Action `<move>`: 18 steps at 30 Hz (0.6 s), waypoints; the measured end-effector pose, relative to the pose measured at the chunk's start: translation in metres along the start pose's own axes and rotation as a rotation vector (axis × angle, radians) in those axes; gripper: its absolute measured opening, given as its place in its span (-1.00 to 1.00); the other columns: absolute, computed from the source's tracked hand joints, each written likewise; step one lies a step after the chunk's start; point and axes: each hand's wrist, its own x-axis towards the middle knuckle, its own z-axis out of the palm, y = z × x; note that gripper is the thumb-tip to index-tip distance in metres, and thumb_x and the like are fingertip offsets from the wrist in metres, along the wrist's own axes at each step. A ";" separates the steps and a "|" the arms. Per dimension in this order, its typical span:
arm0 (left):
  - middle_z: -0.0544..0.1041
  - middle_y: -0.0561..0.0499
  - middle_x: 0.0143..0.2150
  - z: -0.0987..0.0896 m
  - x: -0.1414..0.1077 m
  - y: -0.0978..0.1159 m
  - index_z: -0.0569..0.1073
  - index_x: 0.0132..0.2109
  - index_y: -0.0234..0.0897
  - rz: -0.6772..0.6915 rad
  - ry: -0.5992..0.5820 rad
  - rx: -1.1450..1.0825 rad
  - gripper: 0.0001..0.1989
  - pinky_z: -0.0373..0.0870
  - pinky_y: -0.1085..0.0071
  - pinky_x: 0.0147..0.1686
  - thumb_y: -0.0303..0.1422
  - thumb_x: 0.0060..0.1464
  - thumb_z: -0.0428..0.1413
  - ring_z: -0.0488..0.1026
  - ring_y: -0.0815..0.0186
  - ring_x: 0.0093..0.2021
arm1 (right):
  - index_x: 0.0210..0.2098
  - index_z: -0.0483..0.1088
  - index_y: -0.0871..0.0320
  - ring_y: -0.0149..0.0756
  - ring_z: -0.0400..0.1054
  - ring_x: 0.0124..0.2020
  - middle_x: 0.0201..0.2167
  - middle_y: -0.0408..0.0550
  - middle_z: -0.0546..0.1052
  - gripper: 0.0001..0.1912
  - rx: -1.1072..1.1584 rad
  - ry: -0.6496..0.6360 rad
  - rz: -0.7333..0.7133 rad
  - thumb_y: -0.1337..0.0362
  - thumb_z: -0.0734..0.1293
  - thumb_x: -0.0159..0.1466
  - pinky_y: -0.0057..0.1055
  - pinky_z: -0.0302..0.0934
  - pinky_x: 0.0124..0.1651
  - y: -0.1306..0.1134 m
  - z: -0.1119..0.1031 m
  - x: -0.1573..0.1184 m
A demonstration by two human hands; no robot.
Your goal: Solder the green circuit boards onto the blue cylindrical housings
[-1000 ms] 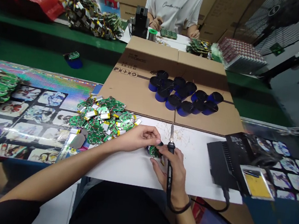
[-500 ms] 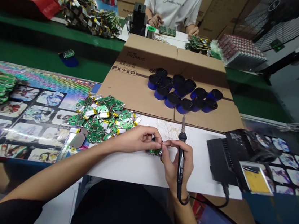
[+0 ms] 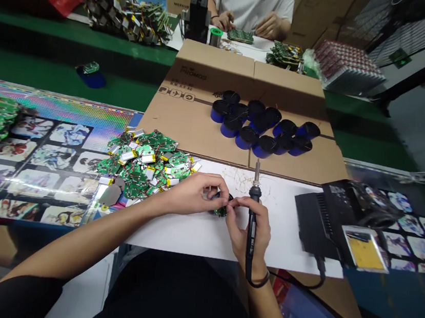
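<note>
Over the white sheet my left hand (image 3: 198, 193) is closed at the edge of a small green circuit board (image 3: 221, 211), which the fingers partly cover. My right hand (image 3: 255, 231) meets it there, thumb and forefinger pinched together beside the board. What lies between those fingertips is too small to make out. A black soldering iron (image 3: 252, 220) rests in the same right hand, its metal tip pointing away from me. Left of my hands lies a pile of green circuit boards (image 3: 141, 171) with silver and yellow battery packs.
Several blue round housings with black tops (image 3: 246, 137) stand on a cardboard sheet (image 3: 185, 125). A black soldering station (image 3: 313, 223) and a yellow sponge tray (image 3: 366, 250) are at right. Across the bench, a person in a white shirt (image 3: 250, 4) handles a board (image 3: 240, 36).
My hands remain together at the board, and the soldering iron has tilted slightly left. The person opposite has brought a hand in toward their board. The view has shifted slightly.
</note>
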 end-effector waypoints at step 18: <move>0.62 -0.02 -0.14 -0.012 -0.001 -0.008 0.53 -0.15 -0.24 0.320 -0.221 0.318 -0.90 0.40 0.32 0.00 -0.50 0.35 0.14 0.49 0.24 -0.07 | 0.15 0.42 -0.03 -0.12 0.52 0.03 0.00 0.00 0.65 -0.61 0.011 -0.287 -0.026 0.39 0.45 0.38 -0.12 0.49 0.07 0.007 -0.031 -0.008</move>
